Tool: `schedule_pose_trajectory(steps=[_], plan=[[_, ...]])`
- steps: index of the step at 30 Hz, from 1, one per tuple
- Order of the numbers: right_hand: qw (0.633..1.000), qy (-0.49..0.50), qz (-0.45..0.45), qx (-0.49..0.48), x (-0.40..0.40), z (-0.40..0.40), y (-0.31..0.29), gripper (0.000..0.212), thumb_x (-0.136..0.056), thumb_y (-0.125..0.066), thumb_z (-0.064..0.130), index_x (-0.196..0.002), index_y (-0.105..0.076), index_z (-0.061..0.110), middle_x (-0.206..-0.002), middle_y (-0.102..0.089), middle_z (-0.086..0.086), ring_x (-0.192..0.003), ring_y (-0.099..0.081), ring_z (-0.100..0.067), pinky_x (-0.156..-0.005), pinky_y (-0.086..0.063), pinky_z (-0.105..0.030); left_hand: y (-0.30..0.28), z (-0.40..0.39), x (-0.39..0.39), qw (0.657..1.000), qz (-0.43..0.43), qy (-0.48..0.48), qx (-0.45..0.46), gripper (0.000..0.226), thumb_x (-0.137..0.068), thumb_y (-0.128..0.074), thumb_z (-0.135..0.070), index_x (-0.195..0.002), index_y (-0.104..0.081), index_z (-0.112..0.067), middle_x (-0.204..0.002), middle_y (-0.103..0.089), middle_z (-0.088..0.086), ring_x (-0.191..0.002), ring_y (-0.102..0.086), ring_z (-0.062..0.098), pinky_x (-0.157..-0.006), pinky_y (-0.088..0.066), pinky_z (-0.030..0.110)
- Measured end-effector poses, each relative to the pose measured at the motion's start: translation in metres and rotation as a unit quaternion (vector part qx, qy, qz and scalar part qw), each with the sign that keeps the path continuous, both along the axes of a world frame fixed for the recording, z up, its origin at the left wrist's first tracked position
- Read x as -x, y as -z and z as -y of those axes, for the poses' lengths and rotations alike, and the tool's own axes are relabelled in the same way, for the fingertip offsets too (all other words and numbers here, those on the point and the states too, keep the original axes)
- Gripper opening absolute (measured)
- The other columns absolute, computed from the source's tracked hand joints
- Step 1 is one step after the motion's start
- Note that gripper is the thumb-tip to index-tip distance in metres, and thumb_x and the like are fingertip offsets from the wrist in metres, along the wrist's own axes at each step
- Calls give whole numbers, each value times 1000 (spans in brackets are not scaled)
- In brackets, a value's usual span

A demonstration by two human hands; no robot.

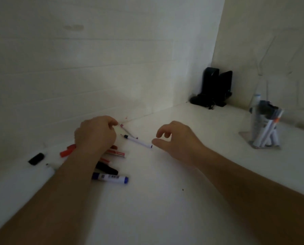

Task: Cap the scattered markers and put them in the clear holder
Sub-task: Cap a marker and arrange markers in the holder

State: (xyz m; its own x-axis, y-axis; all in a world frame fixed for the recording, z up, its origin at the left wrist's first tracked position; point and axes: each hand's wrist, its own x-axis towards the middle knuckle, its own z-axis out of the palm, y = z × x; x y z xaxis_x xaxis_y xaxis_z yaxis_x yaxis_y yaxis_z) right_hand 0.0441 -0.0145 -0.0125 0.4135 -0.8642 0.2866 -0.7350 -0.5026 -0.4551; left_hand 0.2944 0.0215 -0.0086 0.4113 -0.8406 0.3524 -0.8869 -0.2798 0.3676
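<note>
Markers lie scattered on the white surface (165, 200) in front of the person: a thin white one with a dark end (138, 141) lies between the two hands, a thicker blue marker (110, 178) sits nearest the camera, a black marker (106, 169) and red-banded ones (116, 152) are partly hidden under the left forearm, and a loose red cap (66, 152) and black cap (36, 158) rest further left. The left hand (95, 133) is curled, its fingertips pinched on the pink end of a slim marker (124, 129) whose other end touches the surface. The right hand (176, 138) hovers open and empty, thumb tip just beside the purple end of the thin white marker. The clear holder (264, 128) stands well apart to the right, already bearing several markers. The step in hand looks like picking up a thin marker for capping. To do it well, the right hand should close on the white barrel near its middle rather than nudge the end, since a round pen will likely roll; matching each cap by colour before pressing it home would save rework. The surface is plain white and dimly lit, meeting a panelled white wall (77, 68) in a corner, where a black object (214, 87) that I cannot identify sits.
</note>
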Motion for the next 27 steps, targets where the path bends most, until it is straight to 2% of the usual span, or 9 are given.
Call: schedule_pose_trajectory(steps=[3, 6, 9, 11, 15, 17, 21, 24, 27], plan=[[999, -16, 3, -32, -20, 6, 14, 26, -83, -70, 60, -99, -66, 39, -93, -51, 14, -80, -50, -3, -70, -39, -25, 3, 6, -2, 999, 21, -8, -40, 39, -96, -49, -26, -125, -65, -46, -132, -65, -3, -119, -54, 30, -98, -48, 43], [999, -11, -15, -36, -23, 8, 17, 19, -86, -70, 50, -97, -72, 34, -89, -55, 13, -80, -53, -5, -66, -41, -24, 3, 7, 3, 996, 33, -20, -81, 47, -97, -44, -20, -132, -60, -46, -138, -61, -1, -123, -47, 31, -100, -43, 43], [996, -18, -66, -58, -6, 7, 9, 13, -85, -68, 42, -86, -72, 30, -85, -63, 13, -81, -60, -7, -69, -50, -25, -5, 1, -10, 996, 1, -45, -71, 52, -91, -47, -14, -128, -62, -46, -136, -62, 1, -120, -52, 32, -103, -45, 45], [992, -21, -89, -88, 10, 6, 4, 14, -82, -69, 45, -84, -69, 31, -87, -63, 14, -79, -59, -3, -70, -52, -25, -13, -4, -27, 997, -21, -61, -48, 53, -88, -47, -11, -125, -64, -45, -134, -63, 0, -117, -56, 32, -100, -50, 46], [994, -25, -64, -81, 9, 4, 9, 36, -79, -69, 62, -106, -65, 38, -97, -54, 13, -87, -54, -7, -78, -47, -29, -15, -9, -47, 996, -48, -62, -35, 46, -94, -47, -12, -123, -68, -42, -135, -63, -2, -116, -61, 28, -99, -53, 45], [996, -26, -58, -56, -4, 2, 14, 34, -83, -66, 63, -107, -65, 39, -100, -52, 11, -93, -56, -12, -85, -50, -34, -13, -9, -48, 995, -64, -59, -45, 39, -94, -51, -18, -119, -70, -41, -132, -65, -2, -109, -64, 26, -94, -56, 44], [998, -36, -52, -25, -17, 1, 21, 15, -97, -58, 43, -98, -67, 31, -97, -57, 6, -92, -58, -17, -82, -51, -36, -24, 0, -39, 991, -31, -22, -125, 22, -89, -65, -38, -106, -78, -33, -116, -73, -5, -103, -67, 20, -93, -56, 37], [1000, -26, 4, -14, -13, 2, 20, 13, -99, -56, 36, -92, -63, 28, -92, -62, 5, -86, -57, -19, -78, -50, -37, -39, 12, -30, 977, 28, -10, -213, 28, -81, -75, -47, -101, -80, -28, -107, -75, -4, -99, -67, 19, -92, -56, 36], [999, -6, 41, -34, -5, 5, 19, 14, -99, -56, 35, -91, -64, 26, -88, -66, 4, -82, -60, -19, -76, -52, -38, -42, 21, -27, 955, 66, -4, -288, 29, -78, -81, -46, -101, -80, -28, -104, -74, -5, -96, -68, 16, -90, -55, 33]])
